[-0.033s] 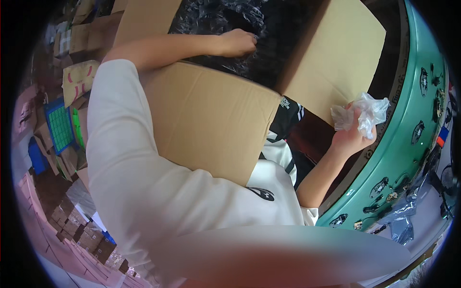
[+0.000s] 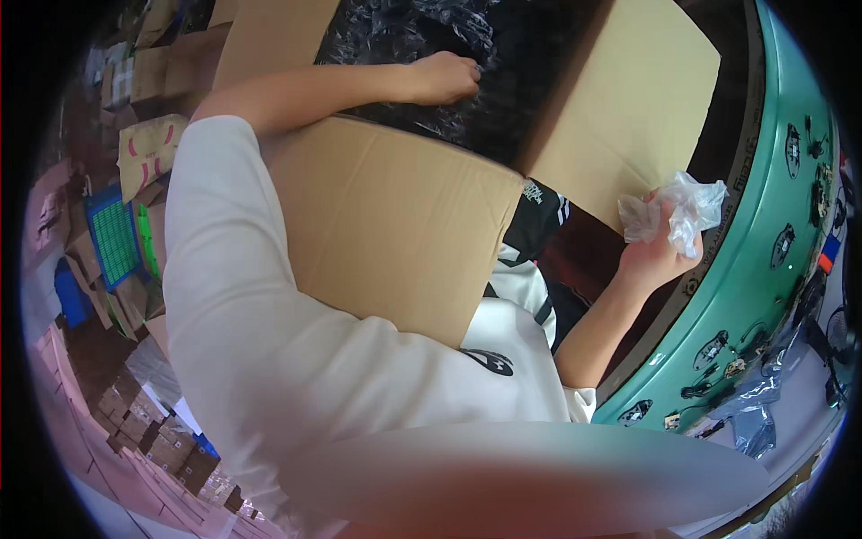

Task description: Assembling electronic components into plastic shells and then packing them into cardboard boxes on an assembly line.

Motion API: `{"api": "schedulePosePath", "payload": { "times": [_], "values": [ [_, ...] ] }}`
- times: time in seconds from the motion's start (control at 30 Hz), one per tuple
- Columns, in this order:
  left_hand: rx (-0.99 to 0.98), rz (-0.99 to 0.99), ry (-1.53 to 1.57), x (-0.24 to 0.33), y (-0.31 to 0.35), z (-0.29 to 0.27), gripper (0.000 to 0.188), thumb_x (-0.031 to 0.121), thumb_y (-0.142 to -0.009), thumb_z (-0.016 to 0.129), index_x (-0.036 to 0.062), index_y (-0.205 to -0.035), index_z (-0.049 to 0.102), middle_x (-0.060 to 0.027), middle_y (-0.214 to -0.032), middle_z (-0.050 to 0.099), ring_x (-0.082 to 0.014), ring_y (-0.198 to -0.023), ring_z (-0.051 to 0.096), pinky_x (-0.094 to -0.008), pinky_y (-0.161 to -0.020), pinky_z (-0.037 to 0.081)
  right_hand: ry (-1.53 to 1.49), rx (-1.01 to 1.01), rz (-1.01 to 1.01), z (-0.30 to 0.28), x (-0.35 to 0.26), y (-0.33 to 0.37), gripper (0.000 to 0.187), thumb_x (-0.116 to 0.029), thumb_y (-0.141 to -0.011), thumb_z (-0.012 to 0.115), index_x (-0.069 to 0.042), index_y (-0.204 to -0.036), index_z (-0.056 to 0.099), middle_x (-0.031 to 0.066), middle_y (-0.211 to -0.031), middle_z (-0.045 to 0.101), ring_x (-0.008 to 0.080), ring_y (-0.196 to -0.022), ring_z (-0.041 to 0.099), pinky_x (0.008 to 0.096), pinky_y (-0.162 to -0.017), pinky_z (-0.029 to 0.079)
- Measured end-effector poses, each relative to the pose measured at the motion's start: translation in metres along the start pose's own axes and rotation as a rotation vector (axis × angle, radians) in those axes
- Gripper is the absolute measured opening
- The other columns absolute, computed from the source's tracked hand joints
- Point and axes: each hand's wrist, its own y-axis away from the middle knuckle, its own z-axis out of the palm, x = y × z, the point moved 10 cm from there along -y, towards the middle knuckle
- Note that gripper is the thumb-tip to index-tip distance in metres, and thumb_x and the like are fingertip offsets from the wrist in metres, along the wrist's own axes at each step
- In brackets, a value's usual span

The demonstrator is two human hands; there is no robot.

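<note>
Crumpled clear plastic film lies right of centre in the frame, held in the right hand; that grip is wrapped round it, the film bulging out above the fingers. Just left of it, a brown flap of the carton slants toward the top edge; whether film and flap touch cannot be told. The carton stands open at upper centre, with dark, glossy plastic sheeting in its mouth. Over this sheeting is the left hand, fingers curled into a narrow grip; I cannot tell whether it pinches anything. The white sleeve of the left arm occupies centre left. Along the right side curves a green tabletop bearing black oval parts, with clear plastic bags near its lower end. Far left: a blue grid-patterned panel; lower left: stacked cardboard boxes.
</note>
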Motion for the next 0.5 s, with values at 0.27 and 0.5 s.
{"api": "schedulePosePath", "payload": {
  "times": [0.27,0.5],
  "values": [
    [0.426,0.008,0.188,-0.003,0.023,-0.116,0.012,0.011,-0.09,0.061,0.0013,-0.096,0.065,-0.0108,-0.092,0.063,-0.0302,-0.094,0.06,-0.0398,-0.081,0.05,-0.009,-0.061,-0.101,0.015,-0.01,-0.004,0.018,0.001,-0.083,0.068,0.009,-0.099,0.065,0.0135,-0.09,0.067,0.0216,-0.08,0.066,0.0339,-0.072,0.054],
    [0.352,0.082,0.01,0.001,0.052,-0.18,0.018,0.02,-0.086,0.066,0.0026,-0.083,0.065,-0.015,-0.082,0.063,-0.034,-0.082,0.062,-0.0431,-0.074,0.05,-0.03,-0.219,-0.221,0.05,-0.02,-0.01,0.02,0.006,-0.085,0.064,0.009,-0.105,0.065,0.0112,-0.098,0.068,0.0185,-0.084,0.066,0.0315,-0.076,0.055]
  ]
}}
